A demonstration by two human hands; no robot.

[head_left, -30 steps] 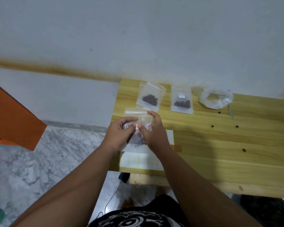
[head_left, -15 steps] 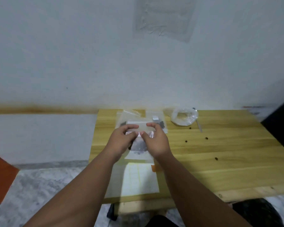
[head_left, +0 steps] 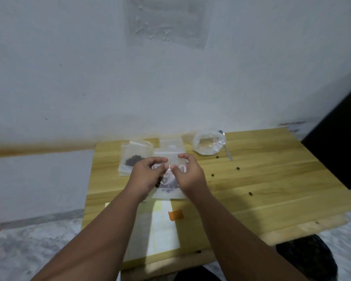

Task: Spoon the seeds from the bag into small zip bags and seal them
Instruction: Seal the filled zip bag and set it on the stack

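Observation:
A small clear zip bag (head_left: 169,182) with dark seeds in its lower part is held upright above the wooden table (head_left: 261,191). My left hand (head_left: 145,175) and my right hand (head_left: 187,174) pinch its top edge side by side, thumbs nearly touching. Behind them lie a filled zip bag (head_left: 134,159) with dark seeds and another zip bag (head_left: 170,146), partly hidden by my hands. The large clear seed bag (head_left: 209,145) sits open at the back, with a metal spoon (head_left: 228,154) beside it.
Loose seeds (head_left: 238,168) are scattered on the table to the right of my hands. A white label sheet (head_left: 164,226) with an orange tab lies near the front edge. A wall rises directly behind the table; a dark object stands at far right.
The camera view has tilted up and shifted right, showing more wall and table. My hands keep pinching the bag's top, with the thumbs now closer together.

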